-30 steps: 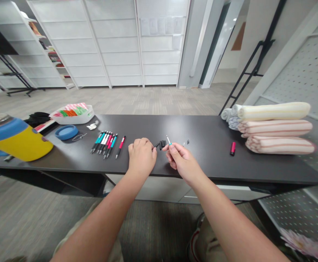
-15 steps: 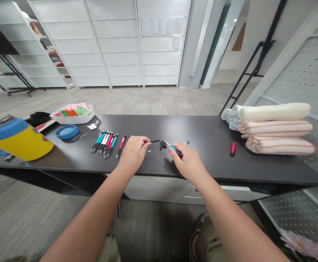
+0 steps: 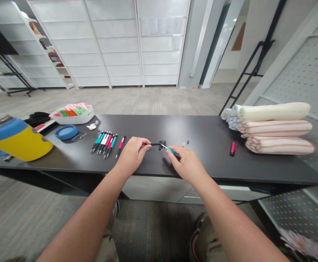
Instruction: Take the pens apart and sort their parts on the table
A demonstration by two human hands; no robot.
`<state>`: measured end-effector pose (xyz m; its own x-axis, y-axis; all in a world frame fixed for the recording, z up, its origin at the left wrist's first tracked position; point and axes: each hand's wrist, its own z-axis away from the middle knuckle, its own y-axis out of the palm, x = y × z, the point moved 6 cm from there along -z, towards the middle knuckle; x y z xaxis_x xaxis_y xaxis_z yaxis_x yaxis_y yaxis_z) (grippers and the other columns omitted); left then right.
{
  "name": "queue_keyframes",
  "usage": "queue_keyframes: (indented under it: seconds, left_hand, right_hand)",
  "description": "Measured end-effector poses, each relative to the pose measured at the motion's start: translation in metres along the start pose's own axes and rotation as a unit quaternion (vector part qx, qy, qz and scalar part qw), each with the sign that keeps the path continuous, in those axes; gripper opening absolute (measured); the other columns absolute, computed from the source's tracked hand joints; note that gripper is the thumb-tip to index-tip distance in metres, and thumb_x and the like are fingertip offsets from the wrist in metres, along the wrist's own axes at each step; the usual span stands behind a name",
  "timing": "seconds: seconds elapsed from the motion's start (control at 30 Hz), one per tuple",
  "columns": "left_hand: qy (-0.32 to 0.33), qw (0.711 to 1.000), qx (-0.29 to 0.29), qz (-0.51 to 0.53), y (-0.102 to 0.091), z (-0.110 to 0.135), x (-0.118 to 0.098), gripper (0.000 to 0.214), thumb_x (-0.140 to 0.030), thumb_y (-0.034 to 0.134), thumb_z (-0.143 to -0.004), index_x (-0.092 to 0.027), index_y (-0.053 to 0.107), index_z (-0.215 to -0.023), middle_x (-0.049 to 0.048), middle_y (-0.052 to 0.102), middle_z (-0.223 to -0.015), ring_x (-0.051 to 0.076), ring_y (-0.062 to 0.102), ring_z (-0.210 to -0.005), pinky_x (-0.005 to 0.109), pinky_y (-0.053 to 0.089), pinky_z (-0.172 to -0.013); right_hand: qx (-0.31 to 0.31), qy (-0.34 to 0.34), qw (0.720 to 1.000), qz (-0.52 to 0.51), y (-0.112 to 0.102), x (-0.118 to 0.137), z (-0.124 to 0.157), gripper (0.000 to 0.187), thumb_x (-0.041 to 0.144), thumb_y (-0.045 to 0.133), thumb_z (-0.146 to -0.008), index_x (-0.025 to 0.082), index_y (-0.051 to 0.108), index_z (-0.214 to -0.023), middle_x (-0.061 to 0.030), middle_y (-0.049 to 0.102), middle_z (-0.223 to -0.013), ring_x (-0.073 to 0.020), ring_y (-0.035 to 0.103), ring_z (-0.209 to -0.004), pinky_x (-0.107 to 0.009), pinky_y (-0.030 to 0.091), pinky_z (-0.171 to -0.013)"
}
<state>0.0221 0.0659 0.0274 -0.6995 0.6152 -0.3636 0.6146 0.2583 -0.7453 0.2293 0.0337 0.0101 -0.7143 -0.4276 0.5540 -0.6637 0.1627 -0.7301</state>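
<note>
Closer now, black tip (image 3: pixel 155 144) and teal barrel (image 3: pixel 172 150) nearly meet.

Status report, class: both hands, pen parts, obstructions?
Left hand pinches black pen part. Right hand holds teal pen piece. Loose black parts lie just behind.

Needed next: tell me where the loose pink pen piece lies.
In the head view, the pink pen piece lies alone on the dark table, right of the right hand, just left of the rolled towels.
</note>
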Motion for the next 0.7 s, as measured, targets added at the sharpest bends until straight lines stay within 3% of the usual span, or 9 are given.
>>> queue_keyframes:
  seconds: [0.17,0.43,0.7]
  left_hand:
    - [0.000,1.000,-0.008,0.004,-0.0001,0.0000,0.0022,0.014,-0.031,0.056,-0.104,-0.020,0.066,-0.105,0.0059,0.072,-0.100,0.022,0.063,-0.098,0.036,0.051,-0.089]
    - [0.022,1.000,-0.002,0.015,-0.0001,0.0009,-0.0005,0.015,-0.032,0.057,-0.104,-0.021,0.067,-0.106,0.0054,0.071,-0.098,0.021,0.064,-0.096,0.035,0.052,-0.088]
    - [0.106,0.994,0.039,-0.011,0.0014,0.0015,-0.0013,0.014,-0.025,0.055,-0.105,-0.020,0.067,-0.105,0.0061,0.073,-0.100,0.023,0.063,-0.097,0.037,0.049,-0.091]
  right_hand:
    - [-0.005,0.002,1.000,-0.003,-0.0008,0.0001,0.0006,0.026,0.039,0.051,-0.106,0.026,0.073,-0.107,-0.0028,0.078,-0.095,-0.0208,0.069,-0.082,-0.031,0.043,-0.072]
    - [-0.009,-0.020,1.000,0.003,0.0017,0.0004,0.0002,0.022,0.034,0.054,-0.105,0.026,0.074,-0.108,-0.0029,0.078,-0.103,-0.0211,0.072,-0.092,-0.030,0.048,-0.081]
    - [0.022,-0.025,0.998,0.046,0.0078,0.0002,0.0033,0.027,0.038,0.055,-0.106,0.028,0.074,-0.123,-0.0050,0.076,-0.109,-0.0214,0.071,-0.099,-0.032,0.052,-0.087]
